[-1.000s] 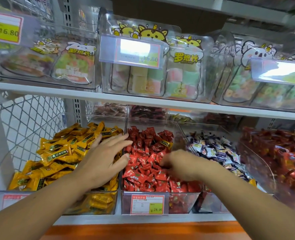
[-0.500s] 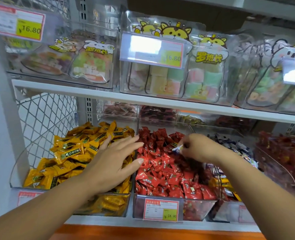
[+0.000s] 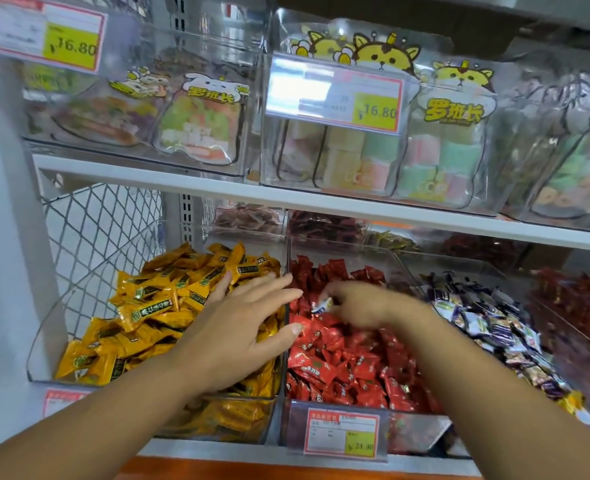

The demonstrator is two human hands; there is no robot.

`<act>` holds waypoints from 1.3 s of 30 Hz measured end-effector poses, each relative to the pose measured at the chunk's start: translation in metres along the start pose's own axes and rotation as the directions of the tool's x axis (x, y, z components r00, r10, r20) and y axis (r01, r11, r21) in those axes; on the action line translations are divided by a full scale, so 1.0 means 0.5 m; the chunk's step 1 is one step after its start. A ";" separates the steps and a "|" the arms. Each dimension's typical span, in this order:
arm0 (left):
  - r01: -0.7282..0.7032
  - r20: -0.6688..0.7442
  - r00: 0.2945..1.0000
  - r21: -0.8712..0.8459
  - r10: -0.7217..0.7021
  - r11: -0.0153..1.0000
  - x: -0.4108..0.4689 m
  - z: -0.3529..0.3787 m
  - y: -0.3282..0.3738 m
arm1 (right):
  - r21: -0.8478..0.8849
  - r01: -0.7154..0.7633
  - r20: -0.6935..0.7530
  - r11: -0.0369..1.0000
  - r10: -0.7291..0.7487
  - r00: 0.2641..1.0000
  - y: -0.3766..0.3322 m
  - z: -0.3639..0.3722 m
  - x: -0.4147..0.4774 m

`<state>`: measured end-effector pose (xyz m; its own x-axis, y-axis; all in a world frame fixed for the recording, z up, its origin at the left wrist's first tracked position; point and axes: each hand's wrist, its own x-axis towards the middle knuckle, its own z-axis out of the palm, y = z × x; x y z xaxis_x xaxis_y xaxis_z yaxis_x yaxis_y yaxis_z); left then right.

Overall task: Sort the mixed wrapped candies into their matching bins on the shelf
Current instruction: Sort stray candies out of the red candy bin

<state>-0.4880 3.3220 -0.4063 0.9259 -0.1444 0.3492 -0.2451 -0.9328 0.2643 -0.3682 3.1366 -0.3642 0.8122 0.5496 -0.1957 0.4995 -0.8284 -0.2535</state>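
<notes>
Left hand (image 3: 241, 336) lies flat, fingers spread, on the yellow candies (image 3: 155, 306), thumb reaching over the divider. Right hand (image 3: 359, 304) pinches a small white-and-blue candy (image 3: 322, 305) above the red candies (image 3: 352, 362), its long axis tilted up to the right.

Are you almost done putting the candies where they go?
Not yet. The yellow bin looks all yellow and the red bin mostly red. The right hand pinches one white-and-blue candy above the red bin; it likely belongs in the purple-and-white bin. The left hand rests flat on the yellow candies.
</notes>
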 end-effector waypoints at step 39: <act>0.041 0.040 0.998 0.029 -0.043 0.999 -0.017 -0.005 0.004 | 0.453 0.049 -0.160 0.890 0.027 0.987 0.052 0.010 -0.014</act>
<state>-0.4972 3.3223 -0.4068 0.9461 -0.1176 0.3017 -0.1982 -0.9471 0.2525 -0.3625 3.1119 -0.3741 0.8632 0.5026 -0.0486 0.3476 -0.6612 -0.6648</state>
